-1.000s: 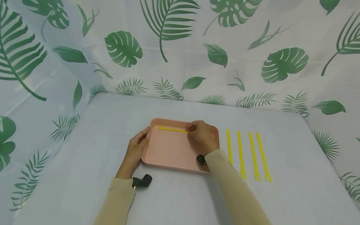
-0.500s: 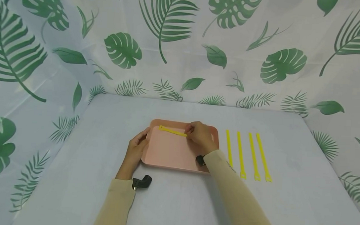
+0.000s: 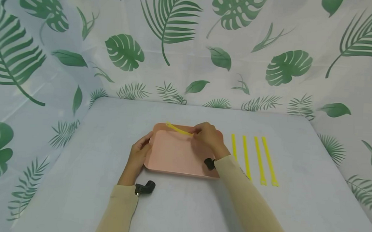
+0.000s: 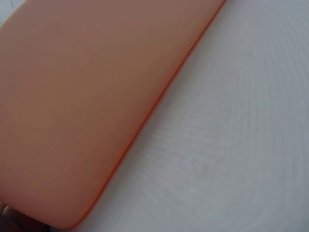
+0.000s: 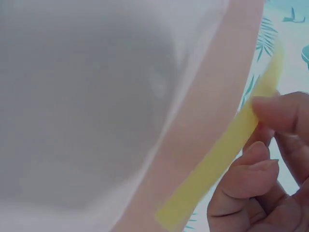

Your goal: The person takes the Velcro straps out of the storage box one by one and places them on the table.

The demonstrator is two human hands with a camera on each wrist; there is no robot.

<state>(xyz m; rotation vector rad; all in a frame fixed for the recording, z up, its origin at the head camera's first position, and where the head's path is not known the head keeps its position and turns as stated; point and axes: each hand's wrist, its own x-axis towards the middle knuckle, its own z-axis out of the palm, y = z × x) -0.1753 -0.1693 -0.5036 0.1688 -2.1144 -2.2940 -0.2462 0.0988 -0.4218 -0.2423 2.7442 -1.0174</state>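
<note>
Your surface [image 3: 183,204] and the leaf-print backdrop [image 3: 188,44] sit much as they did a second ago, and the pink tray [image 3: 175,156] has hardly budged, but here's the change: the yellow strap [image 3: 178,129] that lay flat along the tray's far side a second ago is now coming up. Its free end has risen above the far rim and the strap slants down toward your fingers, so it reads as lifted off the tray floor rather than resting in it. That looks to me like a pick-up under way, with the strap not yet clear of the tray. Your right hand [image 3: 209,137] has drawn up and slightly back with it, wrist raised over the tray's right side; its grip is narrow, thumb and fingertips [image 5: 270,108] pinching the strap near one end, as the right wrist view shows plainly. Your left hand [image 3: 140,152] holds the tray's left edge, fingers curled over the rim, steadying it; the left wrist view gives only the tray edge and bare surface. Off to the right, four more yellow straps [image 3: 252,157] lie side by side, apart from the tray.
</note>
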